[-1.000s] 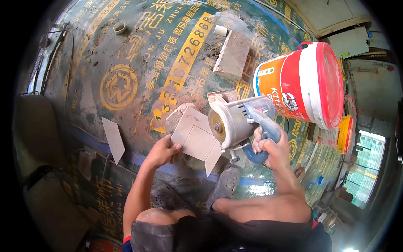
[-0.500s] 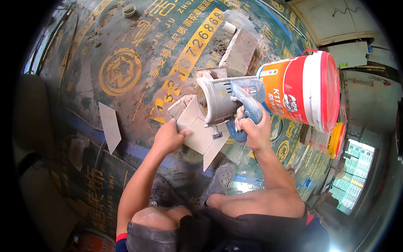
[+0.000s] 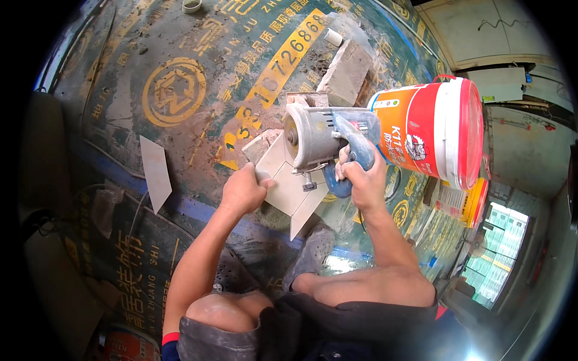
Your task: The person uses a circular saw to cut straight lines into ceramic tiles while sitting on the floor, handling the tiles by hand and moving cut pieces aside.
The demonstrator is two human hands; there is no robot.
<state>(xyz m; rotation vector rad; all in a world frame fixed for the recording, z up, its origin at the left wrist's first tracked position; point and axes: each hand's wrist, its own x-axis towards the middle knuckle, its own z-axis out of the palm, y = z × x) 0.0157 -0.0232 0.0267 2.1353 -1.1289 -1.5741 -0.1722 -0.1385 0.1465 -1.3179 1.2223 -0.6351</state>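
Note:
My right hand [image 3: 363, 171] is wrapped round the blue handle of a handheld tile cutter [image 3: 316, 137], a grey-bodied power saw with a round blade guard. Its metal base rests over a pale tile [image 3: 283, 188], and the lower blade edge is hidden. Dark lines cross the tile, and a slanted pale piece [image 3: 307, 212] adjoins its near right side. My left hand [image 3: 245, 191] pinches the tile's left edge, thumb on top. Beneath the tile's far left corner shows a dusty block [image 3: 262, 144].
An orange, red and white bucket [image 3: 421, 129] stands right of the cutter, a yellow-lidded bucket [image 3: 463, 203] beyond it. A dusty block [image 3: 344, 73] and short white pipe piece [image 3: 333, 37] lie farther off. At left lies a loose cut tile [image 3: 156, 174] on the printed green floor sheet [image 3: 198, 150].
The view has shifted slightly, so the floor print sits higher at left. Both hands keep their grips, and the cutter stays over the tile with little visible movement.

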